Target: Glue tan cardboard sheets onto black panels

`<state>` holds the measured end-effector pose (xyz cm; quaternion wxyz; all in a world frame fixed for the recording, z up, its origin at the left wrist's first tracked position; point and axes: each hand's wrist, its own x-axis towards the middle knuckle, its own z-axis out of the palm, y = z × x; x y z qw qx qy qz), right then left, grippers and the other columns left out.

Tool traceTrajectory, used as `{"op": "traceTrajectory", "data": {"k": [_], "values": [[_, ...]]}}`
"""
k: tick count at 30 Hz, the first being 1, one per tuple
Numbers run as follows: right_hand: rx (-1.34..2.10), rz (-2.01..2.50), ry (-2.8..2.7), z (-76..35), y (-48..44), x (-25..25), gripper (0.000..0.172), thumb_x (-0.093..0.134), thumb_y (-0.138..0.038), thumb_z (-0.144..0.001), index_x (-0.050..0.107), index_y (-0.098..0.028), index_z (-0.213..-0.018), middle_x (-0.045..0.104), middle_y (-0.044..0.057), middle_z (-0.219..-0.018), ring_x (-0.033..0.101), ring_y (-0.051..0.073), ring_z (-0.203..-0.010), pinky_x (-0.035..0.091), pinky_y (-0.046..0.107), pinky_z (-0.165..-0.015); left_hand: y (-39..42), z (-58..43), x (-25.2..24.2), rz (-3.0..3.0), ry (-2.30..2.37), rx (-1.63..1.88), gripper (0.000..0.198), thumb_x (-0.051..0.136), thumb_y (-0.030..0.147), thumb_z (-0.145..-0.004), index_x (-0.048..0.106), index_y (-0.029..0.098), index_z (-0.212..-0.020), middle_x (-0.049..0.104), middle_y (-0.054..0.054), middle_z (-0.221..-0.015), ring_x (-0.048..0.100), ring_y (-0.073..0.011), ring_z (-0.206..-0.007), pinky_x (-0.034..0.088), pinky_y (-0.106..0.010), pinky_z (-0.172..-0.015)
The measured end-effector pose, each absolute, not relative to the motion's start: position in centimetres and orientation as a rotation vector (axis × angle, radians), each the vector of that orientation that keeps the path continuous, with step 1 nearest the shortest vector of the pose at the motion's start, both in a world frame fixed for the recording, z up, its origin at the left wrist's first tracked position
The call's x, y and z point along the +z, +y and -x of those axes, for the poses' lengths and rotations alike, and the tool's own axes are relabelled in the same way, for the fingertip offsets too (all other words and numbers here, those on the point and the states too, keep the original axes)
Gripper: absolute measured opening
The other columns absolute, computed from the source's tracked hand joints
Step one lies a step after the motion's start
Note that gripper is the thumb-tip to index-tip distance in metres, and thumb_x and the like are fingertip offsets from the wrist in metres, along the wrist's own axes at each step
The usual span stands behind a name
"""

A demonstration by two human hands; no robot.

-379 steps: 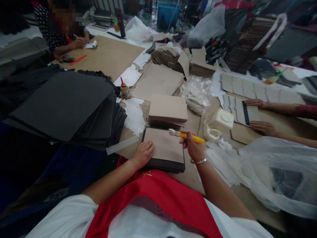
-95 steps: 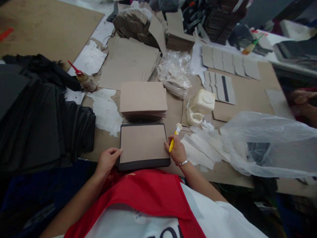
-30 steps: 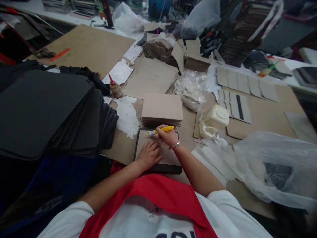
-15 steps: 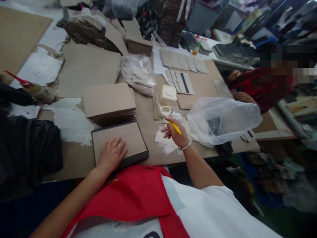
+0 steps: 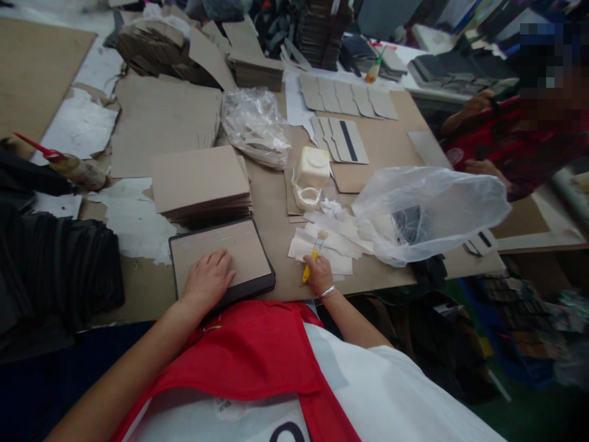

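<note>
My left hand (image 5: pixel 208 277) lies flat, fingers spread, on a brown board (image 5: pixel 239 248) set on a black-edged cover in front of me. My right hand (image 5: pixel 318 273) is closed on a yellow-handled brush (image 5: pixel 311 258), bristles pointing away, over a pile of white paper strips (image 5: pixel 331 239) at the table's near edge. Behind the cover stands a stack of brown boards (image 5: pixel 200 181).
A white glue tub (image 5: pixel 313 167) and its lid sit behind the strips. A clear plastic bag (image 5: pixel 432 209) lies at the right. A glue bottle with a red nozzle (image 5: pixel 76 170) lies at the left by black sheets (image 5: pixel 50 258). A person in red sits far right.
My right hand has come down and nearer with the brush, from the tub side onto the paper strips. My left hand stays flat on the board. The view has tilted slightly.
</note>
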<state>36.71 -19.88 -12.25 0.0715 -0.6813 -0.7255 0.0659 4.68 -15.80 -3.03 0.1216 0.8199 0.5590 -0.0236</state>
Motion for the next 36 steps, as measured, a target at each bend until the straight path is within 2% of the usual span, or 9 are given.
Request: {"op": "traceTrajectory", "data": {"k": [5,8,12,16,21,23,26,32,36], "values": [[0.252,1.936,-1.986,-35.5,-19.0,-9.9,0.020,0.046,-0.024,-0.085,0.061,-0.015,-0.096,0.062,0.008,-0.080,0.053,0.020,-0.080,0.041,0.032,-0.078,-15.8,-5.6,-1.9,-2.300,1.656,0.177,0.039,0.051,0.032,-0.083,0.054,0.015,-0.118,0.053,-0.016,-0.127,0.049,-0.0307,-0.113,0.040,-0.045,-0.094],[0.287,1.793,-1.863,-32.8,-18.5,-7.0,0.018,0.050,-0.031,-0.085,0.058,-0.019,-0.095,0.063,0.006,-0.086,0.056,0.019,-0.083,0.044,0.032,-0.080,-15.4,-7.8,-1.3,-2.068,1.453,0.457,0.040,0.056,0.040,-0.080,0.057,0.015,-0.112,0.059,-0.013,-0.112,0.056,-0.0231,-0.099,0.044,-0.037,-0.089],[0.368,1.604,-1.870,-28.6,-18.2,-4.0,0.017,0.051,-0.034,-0.085,0.057,-0.021,-0.094,0.064,0.006,-0.087,0.058,0.018,-0.084,0.046,0.032,-0.080,-14.6,-10.5,-1.6,-1.631,1.274,0.639,0.031,0.063,0.042,-0.073,0.063,0.016,-0.089,0.062,-0.005,-0.086,0.057,-0.0136,-0.071,0.047,-0.026,-0.067],[0.419,1.520,-1.925,-26.2,-17.5,-3.3,0.015,0.051,-0.035,-0.085,0.056,-0.023,-0.093,0.064,0.007,-0.086,0.059,0.020,-0.084,0.048,0.035,-0.078,-14.1,-10.2,-2.1,-1.388,1.277,0.778,0.026,0.062,0.040,-0.072,0.059,0.015,-0.064,0.056,0.000,-0.063,0.050,-0.0112,-0.062,0.041,-0.023,-0.059],[0.596,1.239,-1.966,-24.9,-15.7,-2.8,0.033,0.058,-0.036,-0.080,0.043,-0.022,-0.107,0.059,0.012,-0.117,0.057,0.021,-0.106,0.046,0.038,-0.090,-14.3,-7.1,-2.0,-1.222,1.237,0.802,0.027,0.063,0.041,-0.070,0.057,0.015,-0.066,0.052,0.003,-0.060,0.045,-0.0091,-0.057,0.036,-0.022,-0.054],[0.667,1.166,-1.975,-24.4,-14.8,-2.5,0.033,0.057,-0.037,-0.081,0.040,-0.022,-0.106,0.056,0.014,-0.122,0.056,0.020,-0.110,0.045,0.039,-0.092,-14.4,-5.9,-1.6,-1.228,1.234,0.768,0.028,0.062,0.042,-0.071,0.056,0.015,-0.065,0.050,0.003,-0.059,0.043,-0.0084,-0.056,0.035,-0.021,-0.053],[0.783,1.091,-2.055,-23.4,-13.8,-2.4,0.030,0.054,-0.038,-0.083,0.040,-0.023,-0.105,0.058,0.012,-0.118,0.058,0.020,-0.106,0.046,0.039,-0.090,-14.9,-4.1,-0.7,-1.244,1.183,0.713,0.028,0.062,0.043,-0.072,0.056,0.016,-0.066,0.050,0.003,-0.059,0.043,-0.0085,-0.055,0.035,-0.021,-0.053],[0.767,1.088,-2.170,-22.4,-13.6,-3.1,0.021,0.054,-0.039,-0.083,0.046,-0.022,-0.093,0.061,0.005,-0.087,0.060,0.018,-0.082,0.049,0.032,-0.073,-15.8,0.2,0.7,-1.287,1.181,0.713,0.025,0.059,0.040,-0.074,0.053,0.017,-0.067,0.059,-0.001,-0.077,0.049,-0.0106,-0.065,0.039,-0.022,-0.059],[0.651,1.246,-2.131,-22.8,-12.4,-3.4,0.017,0.051,-0.038,-0.084,0.046,-0.022,-0.088,0.058,0.003,-0.080,0.057,0.015,-0.068,0.046,0.028,-0.064,-14.9,3.4,-0.8,-1.360,1.451,0.753,0.023,0.055,0.038,-0.075,0.053,0.017,-0.067,0.053,0.001,-0.067,0.048,-0.0113,-0.065,0.038,-0.023,-0.062]]}}
